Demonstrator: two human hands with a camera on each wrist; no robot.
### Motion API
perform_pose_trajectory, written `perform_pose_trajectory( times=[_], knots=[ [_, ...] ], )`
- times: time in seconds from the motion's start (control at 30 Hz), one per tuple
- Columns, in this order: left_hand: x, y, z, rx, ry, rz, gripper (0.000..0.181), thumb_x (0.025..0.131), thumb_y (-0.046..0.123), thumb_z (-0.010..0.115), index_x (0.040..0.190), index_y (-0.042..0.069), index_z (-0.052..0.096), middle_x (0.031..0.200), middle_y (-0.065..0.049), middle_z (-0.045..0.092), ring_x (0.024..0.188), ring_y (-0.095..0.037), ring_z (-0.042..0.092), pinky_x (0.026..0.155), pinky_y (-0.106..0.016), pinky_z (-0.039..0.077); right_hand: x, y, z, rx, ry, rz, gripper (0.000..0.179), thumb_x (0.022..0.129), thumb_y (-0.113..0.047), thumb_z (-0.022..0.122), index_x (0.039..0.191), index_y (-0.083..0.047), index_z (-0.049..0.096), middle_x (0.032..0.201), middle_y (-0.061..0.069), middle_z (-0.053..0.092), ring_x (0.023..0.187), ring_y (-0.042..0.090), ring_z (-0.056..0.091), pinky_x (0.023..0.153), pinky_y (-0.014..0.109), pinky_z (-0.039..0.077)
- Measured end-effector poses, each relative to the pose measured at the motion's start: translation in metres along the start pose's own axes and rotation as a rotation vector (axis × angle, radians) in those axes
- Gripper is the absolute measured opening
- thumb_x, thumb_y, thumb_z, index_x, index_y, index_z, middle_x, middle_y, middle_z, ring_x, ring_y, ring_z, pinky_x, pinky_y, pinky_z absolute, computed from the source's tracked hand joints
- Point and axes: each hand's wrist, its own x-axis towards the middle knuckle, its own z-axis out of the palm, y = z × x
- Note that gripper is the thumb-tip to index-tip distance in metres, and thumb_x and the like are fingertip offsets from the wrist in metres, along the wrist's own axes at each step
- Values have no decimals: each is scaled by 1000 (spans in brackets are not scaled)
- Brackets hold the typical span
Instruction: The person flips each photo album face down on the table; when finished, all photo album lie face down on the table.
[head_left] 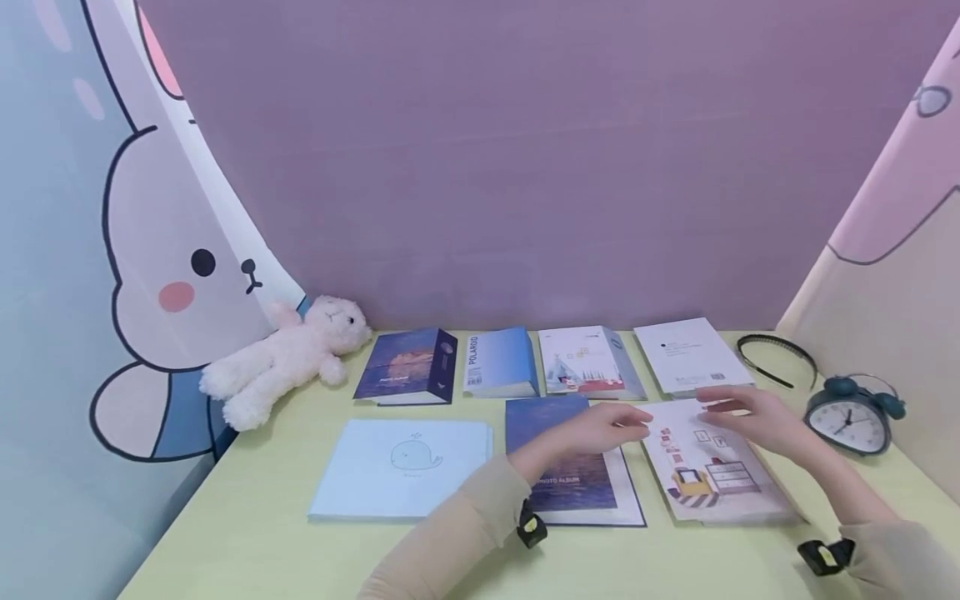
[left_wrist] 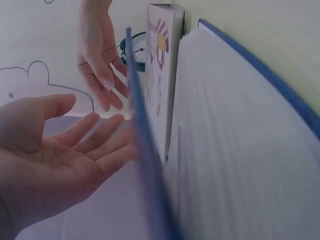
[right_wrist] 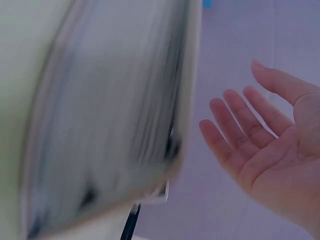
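My left hand [head_left: 592, 431] is over the upper right part of a dark blue photo album [head_left: 573, 492], its fingers loosely extended toward the right. In the left wrist view the fingers of this hand [left_wrist: 65, 145] come close to the blue cover [left_wrist: 145, 145]; whether they touch it I cannot tell. Above the top edge of a white album with a drawn room scene [head_left: 705, 479] is my right hand [head_left: 761, 423], holding nothing. The right wrist view shows that hand [right_wrist: 270, 137] with relaxed, spread fingers, apart from the thick, blurred page block [right_wrist: 110, 100].
A light blue whale album [head_left: 375, 467] lies at front left. Behind stand a sunset album [head_left: 405, 367], a blue Polaroid album [head_left: 501, 362], a tent-picture album [head_left: 581, 358] and a white booklet [head_left: 693, 354]. A plush toy [head_left: 292, 358], a headband [head_left: 776, 342] and an alarm clock [head_left: 851, 421] flank them.
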Motion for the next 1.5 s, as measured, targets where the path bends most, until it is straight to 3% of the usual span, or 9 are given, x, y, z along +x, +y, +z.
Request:
perform_pose_trajectory(
  times=[0.1, 0.33, 0.47, 0.7, 0.83, 1.0, 1.23, 1.5],
  knots=[
    [-9, -4, -9, -22, 15, -1, 40, 99, 30, 47, 135, 14, 51, 132, -1, 57, 119, -11, 53, 95, -21, 45, 6, -11, 7, 29, 4, -47, 38, 88, -22, 67, 120, -3, 62, 116, 19, 64, 92, 9, 65, 72, 18, 51],
    [-29, -13, -28, -20, 129, -27, 41, 98, 36, 48, 134, 16, 53, 128, 0, 59, 113, -13, 58, 89, -21, 48, 14, -44, 19, 90, -40, -48, 39, 89, -28, 64, 122, -6, 61, 118, 17, 64, 104, 34, 62, 75, 21, 53],
    [-44, -21, -41, -15, 202, -25, 39, 98, 33, 48, 131, 14, 55, 126, -2, 61, 117, -16, 56, 98, -26, 46, 18, -56, 29, 115, -50, -87, 39, 91, -28, 62, 122, -4, 60, 119, 15, 64, 105, 34, 62, 79, 23, 54],
    [-69, -40, -58, -24, 269, -96, 37, 98, 29, 50, 131, 13, 55, 129, -6, 59, 121, -21, 53, 102, -35, 44, 27, -71, 47, 156, -110, -114, 41, 91, -31, 61, 124, -7, 59, 120, 15, 63, 109, 34, 60, 84, 36, 55],
    [-84, -52, -66, -42, 239, -153, 43, 98, 29, 49, 135, 7, 49, 135, -13, 52, 126, -28, 48, 105, -42, 40, 32, -76, 59, 171, -167, -162, 45, 92, -30, 61, 128, -3, 56, 125, 18, 59, 112, 37, 57, 88, 46, 53],
    [-100, -67, -71, -116, 169, -275, 55, 98, 35, 48, 144, 8, 35, 146, -18, 38, 120, -33, 53, 102, -46, 44, 35, -79, 75, 188, -250, -222, 45, 90, -25, 63, 126, 1, 56, 133, 25, 49, 118, 43, 50, 92, 54, 48],
    [-106, -77, -63, -185, 97, -261, 60, 98, 32, 48, 144, -3, 30, 116, -17, 62, 96, -24, 63, 92, -37, 50, 35, -83, 85, 79, -338, -242, 55, 85, -29, 68, 124, 7, 55, 135, 30, 43, 120, 49, 44, 89, 54, 49],
    [-116, -84, -59, -158, 100, -297, 46, 98, 29, 49, 131, -3, 51, 119, -15, 63, 104, -25, 63, 90, -36, 52, 32, -89, 96, 44, -365, -252, 57, 84, -32, 68, 126, 5, 55, 139, 28, 41, 125, 51, 38, 92, 59, 45]
  ],
)
